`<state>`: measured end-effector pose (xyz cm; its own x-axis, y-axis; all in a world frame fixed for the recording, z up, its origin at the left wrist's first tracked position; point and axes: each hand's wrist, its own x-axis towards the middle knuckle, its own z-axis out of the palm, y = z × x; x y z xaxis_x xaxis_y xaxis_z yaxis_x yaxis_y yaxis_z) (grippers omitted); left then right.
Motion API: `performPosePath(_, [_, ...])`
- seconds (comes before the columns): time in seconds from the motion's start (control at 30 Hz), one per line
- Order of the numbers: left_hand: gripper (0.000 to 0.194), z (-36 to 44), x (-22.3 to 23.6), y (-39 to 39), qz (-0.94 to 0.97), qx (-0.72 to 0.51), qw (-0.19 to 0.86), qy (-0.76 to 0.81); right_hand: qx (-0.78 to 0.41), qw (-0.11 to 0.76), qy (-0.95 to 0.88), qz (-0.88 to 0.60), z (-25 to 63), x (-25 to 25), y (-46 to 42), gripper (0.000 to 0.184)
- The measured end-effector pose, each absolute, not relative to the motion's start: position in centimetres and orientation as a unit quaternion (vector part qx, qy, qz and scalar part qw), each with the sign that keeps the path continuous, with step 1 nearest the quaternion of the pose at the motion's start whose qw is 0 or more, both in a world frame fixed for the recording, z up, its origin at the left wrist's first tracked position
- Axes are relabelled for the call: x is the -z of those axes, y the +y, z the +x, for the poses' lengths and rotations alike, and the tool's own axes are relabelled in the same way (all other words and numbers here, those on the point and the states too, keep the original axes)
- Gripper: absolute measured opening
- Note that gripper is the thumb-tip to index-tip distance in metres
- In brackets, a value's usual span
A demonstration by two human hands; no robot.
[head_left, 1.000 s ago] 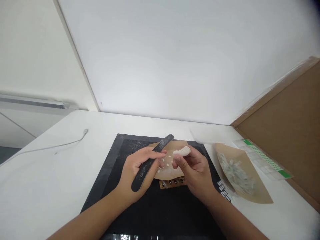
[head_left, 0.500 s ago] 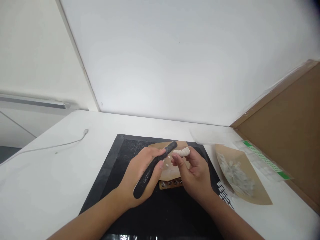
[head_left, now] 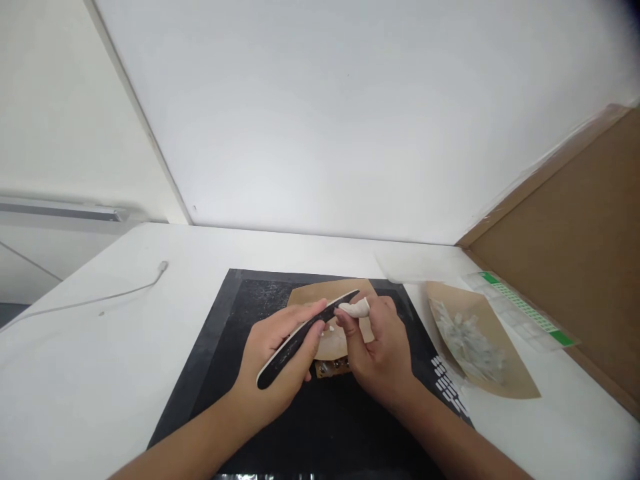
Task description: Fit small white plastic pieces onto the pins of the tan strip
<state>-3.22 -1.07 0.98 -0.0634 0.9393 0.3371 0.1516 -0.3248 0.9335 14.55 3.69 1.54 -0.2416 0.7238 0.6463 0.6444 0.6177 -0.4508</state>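
A black nail file (head_left: 287,357) with a pale edge lies slantwise across my left hand (head_left: 254,357), gripped between thumb and fingers. Its far end points up and right, close to the fingertips of my right hand (head_left: 383,348). A white finger cot (head_left: 356,308) covers the right index finger, which presses against the thumb; whatever tiny thing may be pinched there is hidden. Below both hands is a brown paper sheet (head_left: 333,347) with small white bits on it. A brown strip with round metallic dots (head_left: 326,369) shows under the paper's near edge.
A black mat (head_left: 300,427) covers the middle of the white table (head_left: 200,253). Small white pieces (head_left: 447,387) sit in rows at its right edge. Further right are a brown paper tray (head_left: 515,370) of whitish translucent pieces and a clear green-marked sleeve (head_left: 525,310). A cable (head_left: 115,290) lies left.
The nail file has turned to show its pale edge and lies flatter. My right fingertips have moved left and down, nearer the file's far end. The view has shifted slightly.
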Motion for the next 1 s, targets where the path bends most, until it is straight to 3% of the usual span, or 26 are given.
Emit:
performPosePath(0.17, [0.028,-3.1,-1.0,-1.0,0.589,-0.557,0.348,0.47,0.012,0.445,-0.765,-0.465,14.9,-1.7,4.1,0.017])
performPosePath(1.0, [0.027,-4.3,-0.3,0.2,0.632,-0.538,0.205,0.519,-0.027,0.413,-0.787,-0.457,15.5,-1.2,4.9,0.021])
